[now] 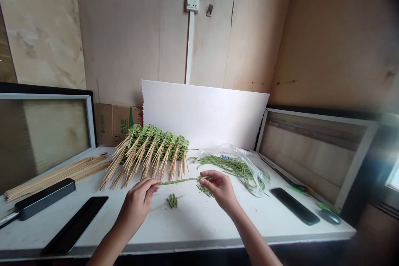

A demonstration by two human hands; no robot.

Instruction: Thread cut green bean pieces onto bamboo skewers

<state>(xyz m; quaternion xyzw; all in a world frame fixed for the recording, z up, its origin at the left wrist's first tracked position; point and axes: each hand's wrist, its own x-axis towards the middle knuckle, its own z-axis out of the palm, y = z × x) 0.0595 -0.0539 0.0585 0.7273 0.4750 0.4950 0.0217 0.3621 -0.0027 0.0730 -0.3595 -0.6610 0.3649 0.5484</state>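
Note:
A long green bean point(179, 181) stretches level between my two hands above the white table. My left hand point(141, 194) pinches its left end, and my right hand point(220, 188) pinches the right end. Below the bean lies a skewer of short bean pieces point(172, 201), its thin stick partly showing on both sides. Small bean scraps point(205, 190) lie partly hidden behind my right hand. Behind my left hand, a stack of finished bean skewers point(156, 145) is piled up with the bare stick ends pointing toward me.
Loose long beans point(227, 164) lie by a clear plastic bag point(254, 170). Bare bamboo sticks point(62, 174), a black box point(46, 198) and a black flat panel point(76, 224) are on the left. A dark phone-like slab point(294, 205) lies right. A white foam board point(202, 112) stands behind.

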